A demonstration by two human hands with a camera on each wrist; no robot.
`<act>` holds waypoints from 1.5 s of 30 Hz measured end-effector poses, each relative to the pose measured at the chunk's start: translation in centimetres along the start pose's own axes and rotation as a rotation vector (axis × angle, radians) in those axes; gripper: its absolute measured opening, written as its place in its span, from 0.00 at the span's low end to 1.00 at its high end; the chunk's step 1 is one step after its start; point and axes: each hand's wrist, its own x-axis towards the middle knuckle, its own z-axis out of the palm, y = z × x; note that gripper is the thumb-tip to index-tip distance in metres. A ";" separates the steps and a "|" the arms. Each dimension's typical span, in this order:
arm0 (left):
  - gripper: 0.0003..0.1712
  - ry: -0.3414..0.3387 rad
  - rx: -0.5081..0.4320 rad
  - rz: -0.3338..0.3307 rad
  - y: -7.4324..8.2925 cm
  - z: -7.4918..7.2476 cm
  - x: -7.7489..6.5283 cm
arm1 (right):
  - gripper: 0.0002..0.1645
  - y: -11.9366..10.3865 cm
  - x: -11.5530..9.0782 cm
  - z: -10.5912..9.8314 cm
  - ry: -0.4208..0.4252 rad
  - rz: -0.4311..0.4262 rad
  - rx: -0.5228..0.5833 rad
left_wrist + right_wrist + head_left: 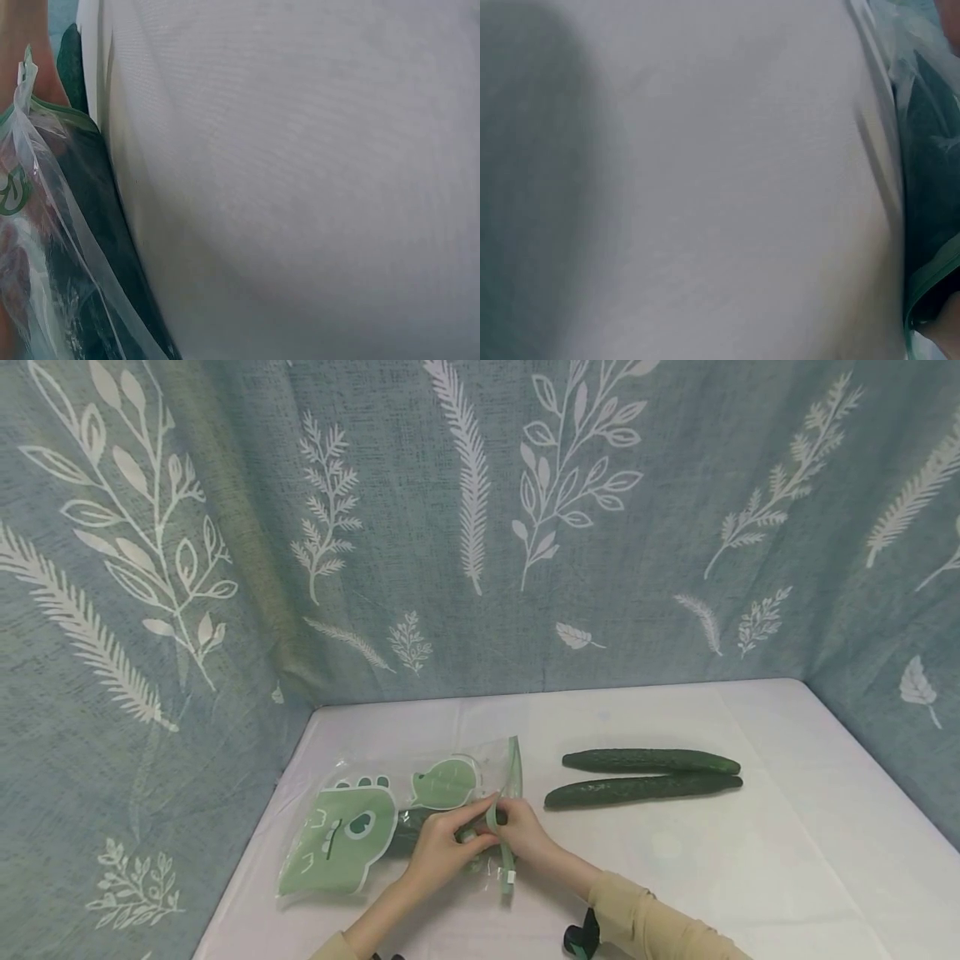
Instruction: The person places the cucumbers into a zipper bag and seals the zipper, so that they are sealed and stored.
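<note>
A clear zip bag [337, 852] with green cartoon prints and a green zip edge lies on the table's left side. Inside it is a dark green cucumber [406, 832], partly hidden by a print and my left hand. My left hand [438, 847] pinches the bag beside its mouth, thumb and forefinger toward the zip edge. At the mouth, my right hand [528, 839] has its curled fingers inside the rim, on the cucumber's near end; the fingertips are partly covered. Through the plastic, the left wrist view shows the cucumber [94, 202] lengthwise in the bag.
Two more cucumbers, one farther back [648, 760] and one nearer [641, 790], lie side by side right of the bag. A white cloth covers the table [750, 868]. Patterned blue-green curtains [420, 527] stand behind and at both sides.
</note>
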 end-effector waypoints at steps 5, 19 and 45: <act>0.31 0.004 -0.008 0.012 0.0 0.1 0.1 | 0.21 0.1 0.2 0.1 -0.010 0.042 -0.036; 0.31 0.030 0.017 0.054 0.0 0.3 0.1 | 0.25 0.4 -0.1 -0.7 -0.082 0.004 -0.147; 0.31 -0.037 -0.072 -0.079 -0.2 0.4 0.1 | 0.27 0.7 -0.7 -2.4 -0.212 0.071 -0.111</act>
